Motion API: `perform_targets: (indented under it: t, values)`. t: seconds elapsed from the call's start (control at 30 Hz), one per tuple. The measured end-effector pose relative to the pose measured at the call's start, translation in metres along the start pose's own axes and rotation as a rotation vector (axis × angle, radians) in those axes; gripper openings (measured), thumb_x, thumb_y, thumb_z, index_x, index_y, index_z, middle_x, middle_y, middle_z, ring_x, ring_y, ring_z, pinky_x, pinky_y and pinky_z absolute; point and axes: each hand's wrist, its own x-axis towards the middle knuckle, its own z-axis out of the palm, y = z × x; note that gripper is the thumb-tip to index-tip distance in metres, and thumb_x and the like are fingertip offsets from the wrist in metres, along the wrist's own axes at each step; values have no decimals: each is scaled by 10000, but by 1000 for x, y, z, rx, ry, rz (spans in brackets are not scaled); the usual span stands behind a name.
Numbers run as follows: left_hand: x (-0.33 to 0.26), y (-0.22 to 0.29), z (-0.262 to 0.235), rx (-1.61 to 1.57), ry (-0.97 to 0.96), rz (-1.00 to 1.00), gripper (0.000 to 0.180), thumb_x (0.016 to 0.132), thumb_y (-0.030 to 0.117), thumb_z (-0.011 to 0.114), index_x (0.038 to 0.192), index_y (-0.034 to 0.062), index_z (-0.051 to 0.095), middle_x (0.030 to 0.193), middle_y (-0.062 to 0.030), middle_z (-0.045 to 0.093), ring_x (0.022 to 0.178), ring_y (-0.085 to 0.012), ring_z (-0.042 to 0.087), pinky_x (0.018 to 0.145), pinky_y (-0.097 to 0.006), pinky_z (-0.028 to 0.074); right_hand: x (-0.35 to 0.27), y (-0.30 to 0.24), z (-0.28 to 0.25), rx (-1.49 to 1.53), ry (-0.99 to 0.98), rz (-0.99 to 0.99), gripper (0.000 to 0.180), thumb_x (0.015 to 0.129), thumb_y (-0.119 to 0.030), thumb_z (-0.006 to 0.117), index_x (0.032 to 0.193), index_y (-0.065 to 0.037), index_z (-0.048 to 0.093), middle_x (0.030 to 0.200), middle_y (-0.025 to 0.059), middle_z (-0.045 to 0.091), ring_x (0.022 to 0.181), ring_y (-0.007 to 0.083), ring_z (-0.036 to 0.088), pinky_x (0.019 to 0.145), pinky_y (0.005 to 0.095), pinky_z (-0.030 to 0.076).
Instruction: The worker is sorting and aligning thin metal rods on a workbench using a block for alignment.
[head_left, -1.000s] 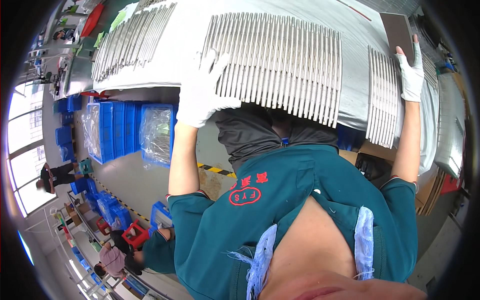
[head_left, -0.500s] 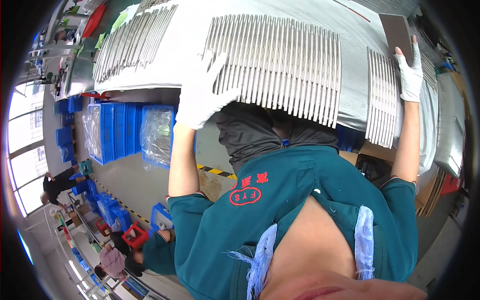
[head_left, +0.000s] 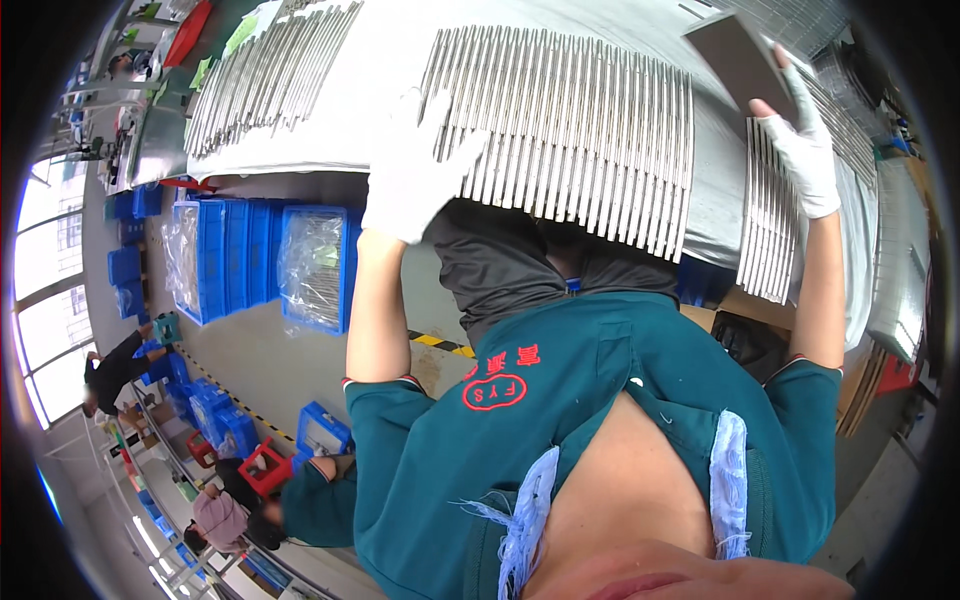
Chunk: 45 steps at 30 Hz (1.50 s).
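Observation:
A wide row of slim silver metal rods (head_left: pixel 570 140) lies side by side on the light-covered table (head_left: pixel 715 165). My left hand (head_left: pixel 412 178), in a white glove with bare fingertips partly lost in glare, is open at the row's left end, thumb and fingers spread against the outer rods. In my right hand (head_left: pixel 808 165), also gloved with bare thumb and finger showing, is a flat grey rectangular block (head_left: pixel 738 62), tilted above the table. Beneath that hand lies a narrower group of rods (head_left: pixel 768 225).
More rods (head_left: pixel 275 85) lie on the table at the far left. Blue crates (head_left: pixel 240 255) stand on the floor to the left, one with plastic-wrapped rods (head_left: pixel 318 265). Other people (head_left: pixel 220 515) sit at the lower left. Cardboard sheets (head_left: pixel 862 390) lean at the right.
My right hand has moved left with the grey block, which is now more tilted and nearer the wide row. My left hand has shifted slightly right and up along the rods.

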Motion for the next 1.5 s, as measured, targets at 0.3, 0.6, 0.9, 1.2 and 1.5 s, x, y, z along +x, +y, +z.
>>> perform_targets:
  t: [0.3,0.6,0.9,1.2,1.5]
  values:
    - [-27,6,-28,-13,-212,181,712,793,267,780,1466,160,577,1480,-198,549,1397,-446,451,1183,-521,350,19,-74,65,-100,-382,242,691,929,-202,749,1566,-234,483,1379,23,644,933,81,593,923,255,485]
    - [-34,-4,-19,-58,-75,251,634,773,225,811,1384,172,652,1333,-117,674,1319,-393,547,1108,-467,452,39,-73,111,-272,-422,115,671,936,-194,721,1554,-308,484,1409,69,652,1187,185,634,1070,343,451]
    - [-29,-12,-23,72,-139,375,597,824,193,696,1414,241,613,1341,-61,633,1261,-378,560,1085,-472,476,68,-87,164,-128,-579,-160,645,959,-160,689,1550,-306,476,1484,55,601,1278,203,617,1107,331,451]
    - [-31,-16,-12,12,-98,359,571,832,320,727,1389,235,630,1335,-56,627,1259,-386,565,1080,-485,474,80,-113,173,-69,-640,-156,705,941,-98,711,1554,-337,457,1471,73,604,1128,113,647,1011,319,513]
    - [-30,-14,-14,-90,-53,366,578,808,370,750,1354,220,637,1304,-70,622,1242,-388,563,1069,-519,465,81,-115,170,-122,-628,-80,649,924,-21,692,1521,-203,516,1512,16,573,1349,164,567,1128,317,462]
